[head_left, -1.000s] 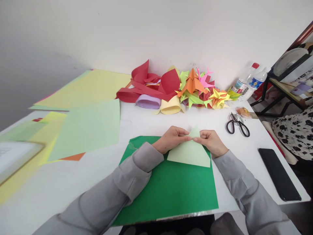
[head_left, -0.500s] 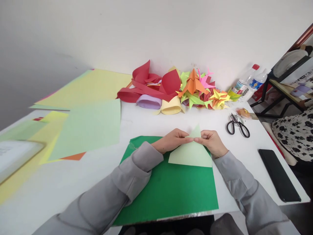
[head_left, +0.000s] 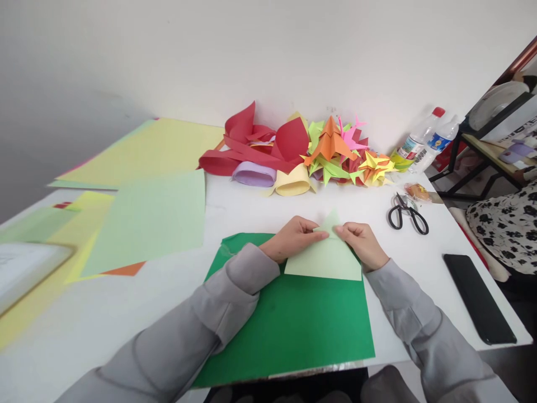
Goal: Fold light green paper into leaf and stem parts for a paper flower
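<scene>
Between my hands is a pale green sheet of paper, folded to a narrow peak at its far end and wide and straight at its near edge. My left hand pinches the left side of the fold just below the peak, thumb on top. From the right, my right hand grips the opposite side with thumb and bent fingers. Parts of both folded edges are covered by my fingers. Beneath the paper lies a dark green board at the table's front edge.
Large pale green and yellow sheets spread over the left side. Red paper shapes and folded paper figures line the wall. Black-handled scissors, a black phone and plastic bottles are on the right; a person sits beyond.
My thumbs have moved apart, uncovering the middle of the fold. The paper has shifted slightly away from me and to the left.
</scene>
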Motion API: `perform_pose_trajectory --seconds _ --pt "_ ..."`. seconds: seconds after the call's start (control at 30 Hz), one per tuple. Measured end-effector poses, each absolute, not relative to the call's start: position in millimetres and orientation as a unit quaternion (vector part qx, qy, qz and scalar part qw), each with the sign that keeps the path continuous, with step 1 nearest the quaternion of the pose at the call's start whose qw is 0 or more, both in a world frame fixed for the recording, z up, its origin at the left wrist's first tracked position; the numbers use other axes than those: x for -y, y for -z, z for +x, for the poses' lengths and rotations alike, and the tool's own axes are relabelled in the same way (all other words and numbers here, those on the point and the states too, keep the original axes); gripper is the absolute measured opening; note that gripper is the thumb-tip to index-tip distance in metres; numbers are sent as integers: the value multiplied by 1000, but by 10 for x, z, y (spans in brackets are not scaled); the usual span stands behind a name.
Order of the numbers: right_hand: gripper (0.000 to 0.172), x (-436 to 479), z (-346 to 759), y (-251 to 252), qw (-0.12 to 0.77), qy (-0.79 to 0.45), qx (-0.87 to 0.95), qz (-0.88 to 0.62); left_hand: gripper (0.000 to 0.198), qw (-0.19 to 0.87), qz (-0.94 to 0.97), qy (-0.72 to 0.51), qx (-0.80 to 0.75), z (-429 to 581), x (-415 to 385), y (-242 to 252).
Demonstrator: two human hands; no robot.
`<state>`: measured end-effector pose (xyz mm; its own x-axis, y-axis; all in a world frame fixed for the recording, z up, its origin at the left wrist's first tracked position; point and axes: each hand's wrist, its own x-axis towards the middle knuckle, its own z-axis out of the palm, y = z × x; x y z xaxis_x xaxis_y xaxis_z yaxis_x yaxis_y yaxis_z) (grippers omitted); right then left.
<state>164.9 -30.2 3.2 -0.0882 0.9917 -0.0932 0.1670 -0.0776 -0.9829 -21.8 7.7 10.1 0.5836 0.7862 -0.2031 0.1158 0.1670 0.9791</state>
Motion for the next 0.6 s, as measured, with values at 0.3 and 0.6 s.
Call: perform_pose_trajectory --seconds 0.3,0.6 --pt "50 299 1639 -34 399 -460 596 -523 43 664 582 -259 -391 -194 -71 -119" --pt "49 297 1629 -20 395 -442 609 -528 44 669 583 -258 -383 -192 -66 -116"
